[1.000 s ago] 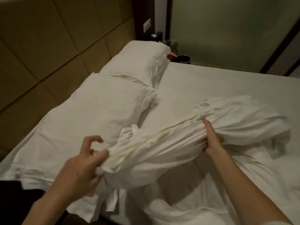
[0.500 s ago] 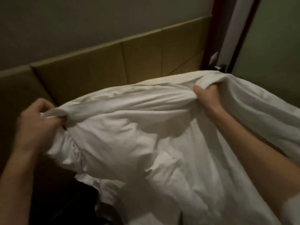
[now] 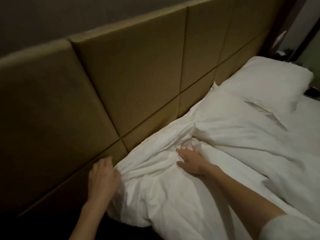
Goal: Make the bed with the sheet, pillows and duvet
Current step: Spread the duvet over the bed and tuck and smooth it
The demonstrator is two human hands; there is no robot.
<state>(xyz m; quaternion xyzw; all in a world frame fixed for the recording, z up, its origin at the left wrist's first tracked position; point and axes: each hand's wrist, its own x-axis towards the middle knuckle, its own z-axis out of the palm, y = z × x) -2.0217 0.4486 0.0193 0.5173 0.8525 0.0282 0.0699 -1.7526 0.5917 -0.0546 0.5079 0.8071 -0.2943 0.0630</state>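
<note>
Gripping the duvet's (image 3: 173, 196) bunched edge beside the padded headboard (image 3: 121, 84), left hand (image 3: 103, 179); right hand (image 3: 191, 161) flat, fingers spread, pressing it near the pillows (image 3: 251, 94).

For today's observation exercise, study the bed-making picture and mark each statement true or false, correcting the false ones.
1. The right hand lies flat with spread fingers on the duvet. True.
2. The left hand is at the duvet's edge beside the headboard. True.
3. The far pillow stands upright against the headboard. False: it lies flat on the bed.
4. The duvet is spread smooth. False: it is bunched and creased near the hands.
5. The headboard is made of padded panels. True.
6. Both hands hold the duvet up in the air. False: it lies on the bed.
</note>
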